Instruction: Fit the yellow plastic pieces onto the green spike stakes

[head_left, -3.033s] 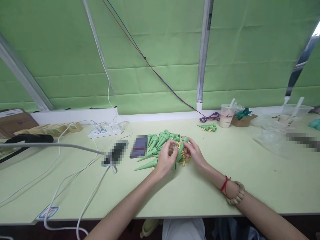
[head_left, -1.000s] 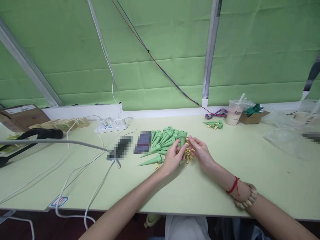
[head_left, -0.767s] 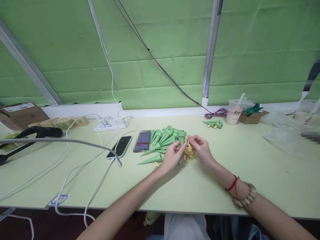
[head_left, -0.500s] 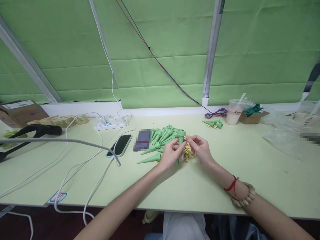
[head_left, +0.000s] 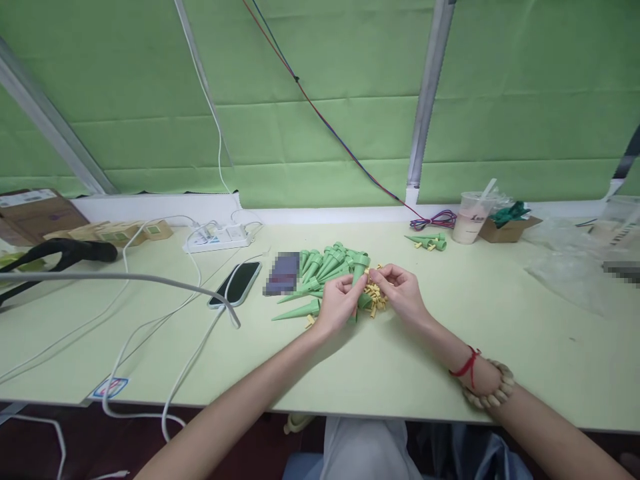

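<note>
Left hand [head_left: 341, 305] gripping a green spike [head_left: 359, 265]!
Right hand [head_left: 401, 293] pinched its fingertips close beside it, contents unclear.

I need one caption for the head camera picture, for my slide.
Left hand holds a green spike while right hand pinches beside it, above yellow pieces.

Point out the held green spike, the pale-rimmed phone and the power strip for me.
Held green spike [head_left: 361, 261]: head view, on its wide end.
Pale-rimmed phone [head_left: 244, 281]: head view, on its screen.
Power strip [head_left: 218, 246]: head view, on its body.
</note>
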Demonstrator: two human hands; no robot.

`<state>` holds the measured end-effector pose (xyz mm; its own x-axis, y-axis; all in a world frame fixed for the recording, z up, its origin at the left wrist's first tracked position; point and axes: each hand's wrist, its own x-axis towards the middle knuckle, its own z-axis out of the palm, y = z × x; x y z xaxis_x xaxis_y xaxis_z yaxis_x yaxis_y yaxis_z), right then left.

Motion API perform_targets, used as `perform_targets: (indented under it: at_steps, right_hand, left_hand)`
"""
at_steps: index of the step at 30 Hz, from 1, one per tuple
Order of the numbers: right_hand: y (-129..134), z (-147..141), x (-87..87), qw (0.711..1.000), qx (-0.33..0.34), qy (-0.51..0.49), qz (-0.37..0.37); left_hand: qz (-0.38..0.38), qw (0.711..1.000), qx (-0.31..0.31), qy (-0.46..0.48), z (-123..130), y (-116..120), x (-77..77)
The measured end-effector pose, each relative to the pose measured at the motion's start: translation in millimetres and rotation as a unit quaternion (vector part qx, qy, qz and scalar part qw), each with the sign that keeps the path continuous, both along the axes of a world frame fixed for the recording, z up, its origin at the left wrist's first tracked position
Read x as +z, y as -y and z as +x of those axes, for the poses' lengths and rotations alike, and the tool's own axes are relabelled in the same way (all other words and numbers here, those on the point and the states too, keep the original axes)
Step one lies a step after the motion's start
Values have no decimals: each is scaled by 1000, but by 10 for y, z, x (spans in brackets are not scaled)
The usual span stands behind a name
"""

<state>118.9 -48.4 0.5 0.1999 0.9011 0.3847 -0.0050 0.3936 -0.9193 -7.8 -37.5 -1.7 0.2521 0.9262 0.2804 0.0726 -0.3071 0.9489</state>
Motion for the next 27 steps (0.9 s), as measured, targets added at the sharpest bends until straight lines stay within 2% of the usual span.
perform_targets:
  at_steps: [10, 13, 17, 21, 27]
  right_hand:
    - [16, 9, -7, 998, -21, 34, 48]
    - [24, 22, -1, 998, -23, 40, 38]
    - [42, 36, -9, 996, -20, 84, 33]
    - [40, 26, -60, 988, -64, 125, 60]
    - [39, -39, -68, 981, -112, 135, 82]
  left_hand:
    - [-21, 999, -34, 20, 8, 1, 6]
    - [-19, 998, -53, 27, 18, 19, 22]
    - [-10, 999, -34, 20, 46, 41, 31]
    - [0, 1000, -22, 15, 72, 64, 5]
    - [-19, 992, -114, 55, 76, 52, -36]
